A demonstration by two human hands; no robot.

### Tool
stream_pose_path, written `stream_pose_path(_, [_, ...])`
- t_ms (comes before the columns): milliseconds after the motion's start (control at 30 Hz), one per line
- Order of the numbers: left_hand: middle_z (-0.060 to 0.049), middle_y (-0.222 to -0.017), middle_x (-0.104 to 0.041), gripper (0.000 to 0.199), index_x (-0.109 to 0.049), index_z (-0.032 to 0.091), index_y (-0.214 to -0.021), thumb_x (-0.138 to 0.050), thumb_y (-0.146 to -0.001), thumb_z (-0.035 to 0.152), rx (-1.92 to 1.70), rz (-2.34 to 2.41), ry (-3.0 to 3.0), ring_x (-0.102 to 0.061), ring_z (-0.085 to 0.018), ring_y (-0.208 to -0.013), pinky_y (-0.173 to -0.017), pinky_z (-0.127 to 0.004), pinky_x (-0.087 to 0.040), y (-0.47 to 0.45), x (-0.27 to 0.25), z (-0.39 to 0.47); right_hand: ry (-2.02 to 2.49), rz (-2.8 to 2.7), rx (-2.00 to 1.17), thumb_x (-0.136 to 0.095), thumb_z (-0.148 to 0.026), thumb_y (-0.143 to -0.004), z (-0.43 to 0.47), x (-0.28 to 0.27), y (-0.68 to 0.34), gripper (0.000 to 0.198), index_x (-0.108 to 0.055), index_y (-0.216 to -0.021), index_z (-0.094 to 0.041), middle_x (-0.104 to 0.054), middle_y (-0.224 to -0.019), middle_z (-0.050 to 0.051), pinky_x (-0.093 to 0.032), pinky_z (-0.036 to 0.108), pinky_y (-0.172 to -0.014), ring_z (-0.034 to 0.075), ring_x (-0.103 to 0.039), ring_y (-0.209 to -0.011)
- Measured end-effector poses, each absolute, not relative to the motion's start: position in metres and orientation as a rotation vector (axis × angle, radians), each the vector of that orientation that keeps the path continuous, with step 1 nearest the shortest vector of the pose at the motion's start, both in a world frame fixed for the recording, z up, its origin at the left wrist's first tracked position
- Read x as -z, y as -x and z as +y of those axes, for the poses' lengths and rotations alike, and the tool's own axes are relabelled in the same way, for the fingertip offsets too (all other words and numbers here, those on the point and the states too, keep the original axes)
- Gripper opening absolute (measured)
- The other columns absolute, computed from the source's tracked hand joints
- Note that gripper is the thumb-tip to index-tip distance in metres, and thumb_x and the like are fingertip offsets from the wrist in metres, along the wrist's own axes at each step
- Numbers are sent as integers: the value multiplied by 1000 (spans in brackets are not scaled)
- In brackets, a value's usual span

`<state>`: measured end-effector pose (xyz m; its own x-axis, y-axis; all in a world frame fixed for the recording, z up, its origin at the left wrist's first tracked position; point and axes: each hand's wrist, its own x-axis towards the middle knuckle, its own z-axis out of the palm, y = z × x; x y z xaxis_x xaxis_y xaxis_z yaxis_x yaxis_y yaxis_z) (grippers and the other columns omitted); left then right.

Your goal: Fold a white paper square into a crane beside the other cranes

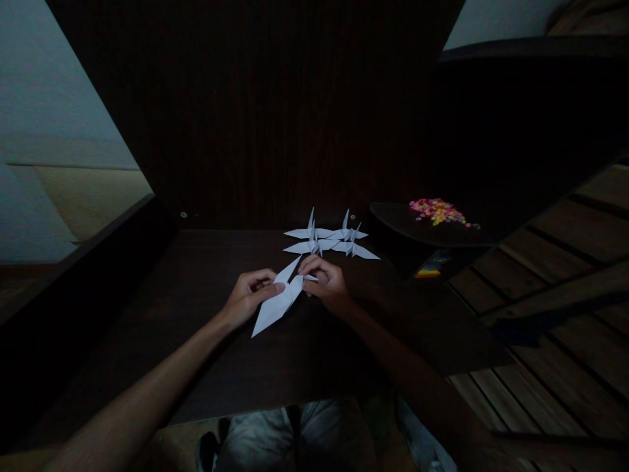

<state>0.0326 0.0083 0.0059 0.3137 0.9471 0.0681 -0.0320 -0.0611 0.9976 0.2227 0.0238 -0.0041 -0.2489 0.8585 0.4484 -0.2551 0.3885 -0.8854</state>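
Between my two hands is a white paper crane (pixel 276 305), partly folded, held above the dark desk. My left hand (pixel 249 295) pinches its body, with the thumb lying on the paper's upper face. At the crane's right end, the fingers of my right hand (pixel 327 280) are closed on a narrow folded point. Just beyond my hands, several white paper cranes (pixel 322 244) stand close together in two rows on the desk, wings spread and thin points upward. My right fingers partly cover the held crane's narrow end.
The dark desk top (pixel 206 262) meets an upright back panel (pixel 255 118). A low side board (pixel 83 255) runs along the left. On a rounded shelf (pixel 393 223) at right lies a pile of small colourful pieces (pixel 439 211). Wooden slats (pixel 535 262) are farther right.
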Motion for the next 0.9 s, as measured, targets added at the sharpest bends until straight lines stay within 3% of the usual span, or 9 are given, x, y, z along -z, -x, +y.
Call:
stream_pose_path(267, [2,-62,-56,25,-66,15,-74,-71,-72,39,-1132,1022,-1477,-50,-11,-55,-50,-21,-35,-32,-1,11,594,-1409,-1218,-73,-29,-70,22,5,-224,18,-69,-84,-19,-55,-89,4,-42,21,-41,12,-54,-65])
stream_pose_path(400, [0,-67,-59,26,-67,14,-74,-69,-73,40,-1166,1064,-1555,-51,-12,-59,-52,-22,-36,-31,-1,11,698,-1357,-1061,-71,-30,-73,20,3,-220,14,-70,-77,-17,-58,-79,3,-41,22,-39,10,-53,-55])
stream_pose_path(667, [0,-69,-59,25,-67,15,-77,-68,-75,40,-1176,1066,-1581,-51,-12,-61,-54,-22,-38,-34,-6,7,894,-1293,-946,-70,-29,-73,16,5,-218,16,-67,-83,-17,-63,-69,2,-45,22,-43,11,-56,-56])
stream_pose_path(800, [0,-68,-59,25,-66,15,-75,-68,-74,40,-1175,1062,-1572,-53,-13,-62,-55,-23,-39,-34,-7,6,922,-1298,-1001,-67,-36,-75,15,1,-221,26,-66,-94,-17,-63,-67,2,-46,23,-46,12,-55,-55])
stream_pose_path(900, [0,-70,-61,24,-67,15,-75,-68,-75,40,-1152,1053,-1588,-54,-14,-63,-57,-24,-40,-34,-8,6,928,-1349,-1049,-65,-38,-77,15,-1,-221,25,-68,-89,-17,-64,-71,3,-44,23,-46,11,-54,-55])
